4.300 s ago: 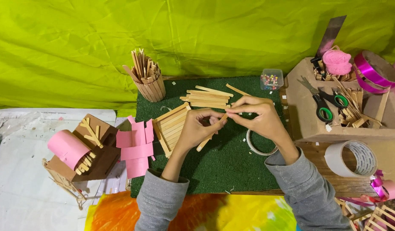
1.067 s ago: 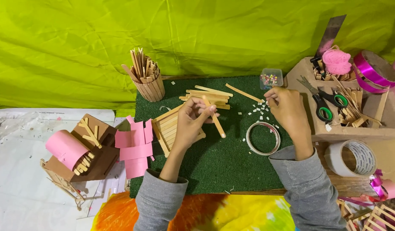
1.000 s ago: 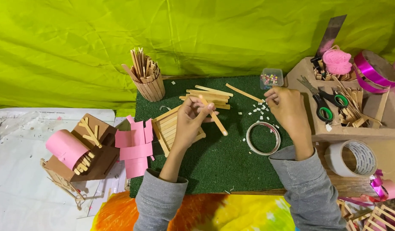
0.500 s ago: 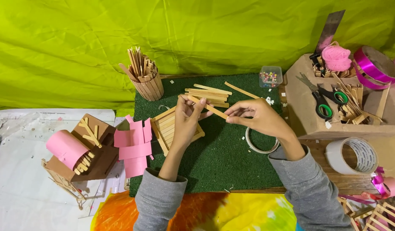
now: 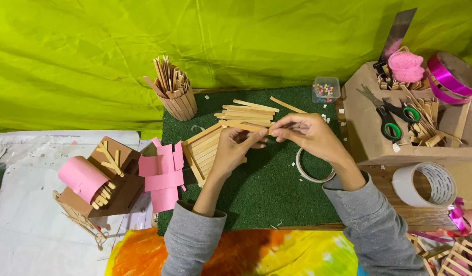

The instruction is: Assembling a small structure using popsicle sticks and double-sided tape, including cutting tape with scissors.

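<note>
At frame centre, left hand (image 5: 235,149) and right hand (image 5: 308,134) pinch one wooden stick (image 5: 246,126); stick panel (image 5: 205,151) beneath looks half-built.

Both hands (image 5: 277,140) pinch one wooden stick (image 5: 244,125).

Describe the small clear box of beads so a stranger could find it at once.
Start at the green felt mat in the middle of the table and go to its far right corner, beside the cardboard box. The small clear box sits there, the only see-through container, filled with tiny multicoloured beads, unlike the plain wooden sticks nearby.
</note>
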